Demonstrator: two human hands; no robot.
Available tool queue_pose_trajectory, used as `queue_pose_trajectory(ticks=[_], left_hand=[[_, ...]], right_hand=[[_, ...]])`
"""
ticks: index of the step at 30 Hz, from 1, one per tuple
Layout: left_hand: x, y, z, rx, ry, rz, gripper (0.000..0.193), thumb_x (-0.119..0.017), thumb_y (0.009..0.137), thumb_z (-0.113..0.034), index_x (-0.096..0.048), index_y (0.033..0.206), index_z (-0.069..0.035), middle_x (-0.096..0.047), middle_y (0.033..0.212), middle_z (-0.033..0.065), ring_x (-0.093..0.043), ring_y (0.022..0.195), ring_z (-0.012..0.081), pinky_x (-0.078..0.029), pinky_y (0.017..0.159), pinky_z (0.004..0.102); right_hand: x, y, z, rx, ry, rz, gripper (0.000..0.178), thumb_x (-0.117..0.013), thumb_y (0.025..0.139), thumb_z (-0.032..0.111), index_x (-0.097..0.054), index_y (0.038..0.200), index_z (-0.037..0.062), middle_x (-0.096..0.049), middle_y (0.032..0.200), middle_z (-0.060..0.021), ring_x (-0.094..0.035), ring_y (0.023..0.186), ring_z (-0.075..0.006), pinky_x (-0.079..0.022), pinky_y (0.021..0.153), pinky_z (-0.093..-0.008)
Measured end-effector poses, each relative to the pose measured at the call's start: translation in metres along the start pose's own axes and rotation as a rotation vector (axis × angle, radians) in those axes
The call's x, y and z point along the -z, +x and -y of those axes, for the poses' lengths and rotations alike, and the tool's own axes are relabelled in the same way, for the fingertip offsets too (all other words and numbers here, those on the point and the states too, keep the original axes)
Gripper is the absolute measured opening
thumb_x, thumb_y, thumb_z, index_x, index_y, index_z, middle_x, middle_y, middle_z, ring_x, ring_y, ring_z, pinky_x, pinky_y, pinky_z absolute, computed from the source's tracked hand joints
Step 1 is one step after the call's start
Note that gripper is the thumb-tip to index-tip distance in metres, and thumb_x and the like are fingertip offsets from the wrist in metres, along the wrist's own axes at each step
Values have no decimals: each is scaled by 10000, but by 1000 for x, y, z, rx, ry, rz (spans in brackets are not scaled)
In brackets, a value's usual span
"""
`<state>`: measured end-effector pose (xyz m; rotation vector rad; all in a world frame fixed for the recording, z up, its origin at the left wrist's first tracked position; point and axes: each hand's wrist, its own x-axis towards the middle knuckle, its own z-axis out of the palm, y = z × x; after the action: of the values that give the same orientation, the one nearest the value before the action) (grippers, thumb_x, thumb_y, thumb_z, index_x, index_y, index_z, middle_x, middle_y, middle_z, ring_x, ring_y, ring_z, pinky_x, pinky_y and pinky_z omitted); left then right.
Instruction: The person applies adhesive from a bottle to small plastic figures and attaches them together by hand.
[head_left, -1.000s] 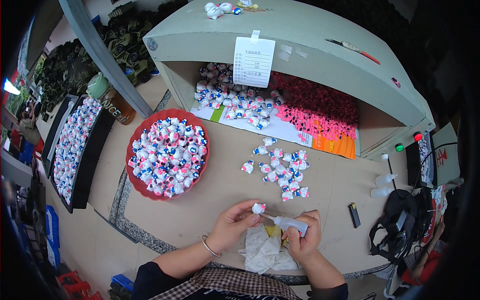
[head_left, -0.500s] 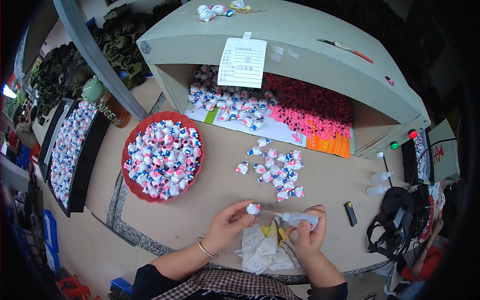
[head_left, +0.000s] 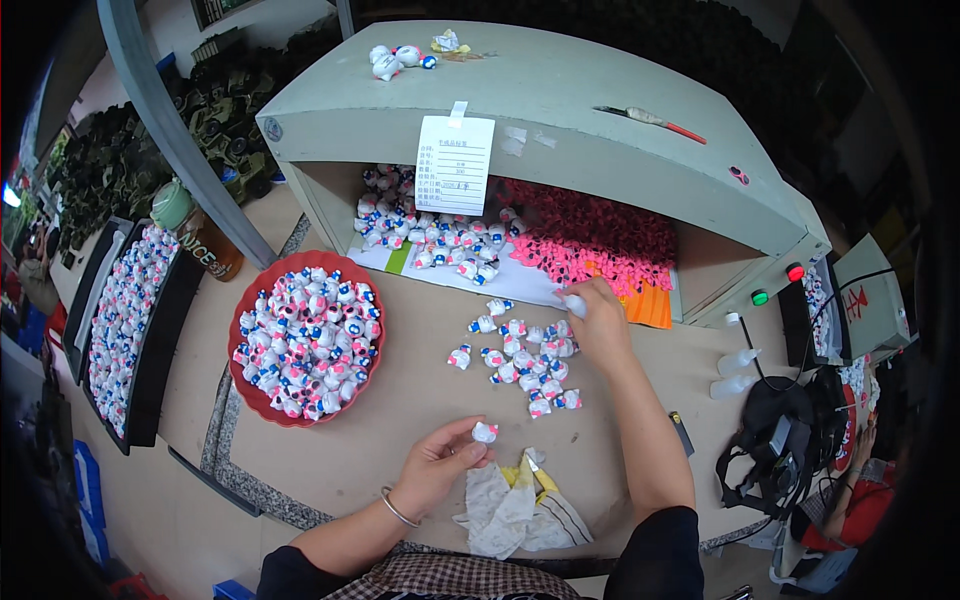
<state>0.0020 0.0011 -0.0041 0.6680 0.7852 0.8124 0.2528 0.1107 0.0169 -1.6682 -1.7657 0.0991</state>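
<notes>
Between the thumb and fingers of my left hand [head_left: 438, 466] is a small white figurine [head_left: 485, 432] with pink marks, held above the table. My right hand [head_left: 604, 322] reaches far forward, closed round a white squeeze bottle [head_left: 575, 305] that is mostly hidden by the fingers. The bottle's tip is close to the front edge of a heap of small pink pieces [head_left: 600, 265] in the shelf box. Just left of that hand, a loose group of white, blue and pink figurines [head_left: 530, 362] lies on the table.
A red scalloped bowl [head_left: 240, 385] heaped with figurines stands at left, beside a black tray [head_left: 150, 400] full of them. The grey shelf box [head_left: 560, 90] spans the back. A crumpled cloth [head_left: 510, 515] lies near me. Two clear bottles [head_left: 735, 372] and a black bag [head_left: 775, 440] are at right.
My right hand has moved forward with the squeeze bottle, from beside the figurine to the pink pieces. My left hand still holds the figurine, slightly nearer me. The whole view has shifted a little.
</notes>
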Motion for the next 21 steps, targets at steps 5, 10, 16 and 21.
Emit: queue_pose_trajectory(ticks=[5,10,16,21], left_hand=[[0,1,-4,4,-22,9,347,-524,812,-6,-477,1152,-56,-555,1000,71,-560,879,169,-471,754,279],[1,4,-3,-36,-9,56,353,-528,811,-8,-471,1157,-55,-553,1020,74,-559,897,170,-468,761,274],[4,0,-4,-45,-38,203,354,-502,822,3,-454,1168,-57,-446,1219,135,-552,926,159,-463,782,270],[-4,-4,-1,-2,-42,318,346,-499,825,0,-454,1165,-47,-494,1161,123,-554,922,164,-462,792,278]], right_hand=[[-3,12,-16,31,-227,215,203,-555,629,-21,-590,823,30,-543,857,-131,-562,761,-310,-458,653,-409],[16,-7,-4,-125,-25,164,130,-601,674,38,-571,794,-1,-563,779,-139,-565,689,-264,-462,619,-343],[44,-85,73,-606,736,351,73,-607,729,50,-557,771,15,-580,741,-17,-547,663,-77,-451,574,-236],[32,-121,98,-511,820,252,115,-618,721,34,-561,820,20,-590,752,-33,-565,669,-104,-461,597,-250]])
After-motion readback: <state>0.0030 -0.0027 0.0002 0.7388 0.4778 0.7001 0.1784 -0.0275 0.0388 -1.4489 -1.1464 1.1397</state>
